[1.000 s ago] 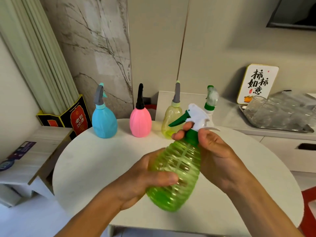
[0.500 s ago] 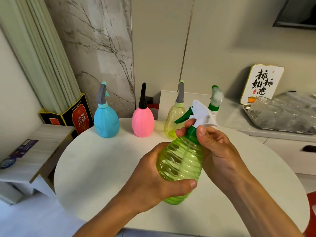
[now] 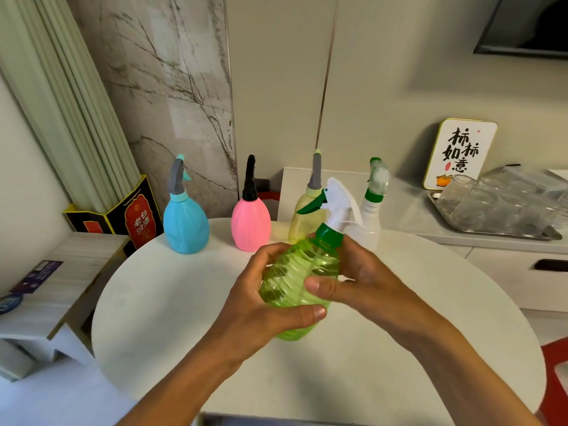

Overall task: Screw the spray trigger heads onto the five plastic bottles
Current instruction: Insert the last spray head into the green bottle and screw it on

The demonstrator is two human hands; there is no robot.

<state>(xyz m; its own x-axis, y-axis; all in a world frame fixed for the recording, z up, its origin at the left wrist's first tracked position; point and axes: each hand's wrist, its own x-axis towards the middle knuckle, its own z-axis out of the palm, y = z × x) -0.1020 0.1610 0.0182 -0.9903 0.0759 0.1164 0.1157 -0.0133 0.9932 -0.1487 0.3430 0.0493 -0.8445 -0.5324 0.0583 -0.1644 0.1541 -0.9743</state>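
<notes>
Both hands hold a ribbed green bottle (image 3: 295, 272) above the round white table (image 3: 172, 302). My left hand (image 3: 261, 309) wraps its lower body from the left. Against the bottle's right side lies my right hand (image 3: 359, 284), thumb across the front. A white spray trigger head (image 3: 338, 204) with a green nozzle and green collar sits on the bottle's neck. Along the table's far edge stand a blue bottle (image 3: 185, 222), a pink bottle (image 3: 250, 221), a yellow bottle (image 3: 302, 222) and a clear bottle (image 3: 370, 222), each with a head on top.
A metal tray of glass cups (image 3: 491, 207) sits on the counter at right, beside a white sign (image 3: 459, 153). A low wooden shelf (image 3: 46, 290) is at left, with a dark box (image 3: 135, 215) and curtain behind it. A red stool (image 3: 556, 364) shows at the right edge.
My right hand has slid from the green collar down onto the bottle's body. The bottle has tipped more upright and moved a little farther from me.
</notes>
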